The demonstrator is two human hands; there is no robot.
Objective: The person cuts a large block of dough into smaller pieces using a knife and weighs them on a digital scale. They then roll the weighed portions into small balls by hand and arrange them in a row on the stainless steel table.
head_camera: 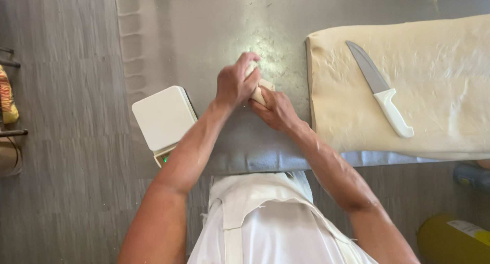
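pale dough (259,89) is sitting between your two hands on the steel table (214,29), just left of the big dough sheet (444,90) and right of the white scale (164,116). your left hand (234,83) is curling over the top of the piece, fingers bent and closed around it, while your right hand (275,110) is cupping it from below and the near side, fingers partly closed against it; most of the piece is hidden, so its shape is hard to tell. you are shaping it well if you are keeping both palms in contact and pressing evenly, so the surface is tightening rather than tearing. you are better off working on the bare steel, apart from the sheet's edge, and keeping your right forearm away from the knife (382,88) lying on the sheet with its white handle towards you.
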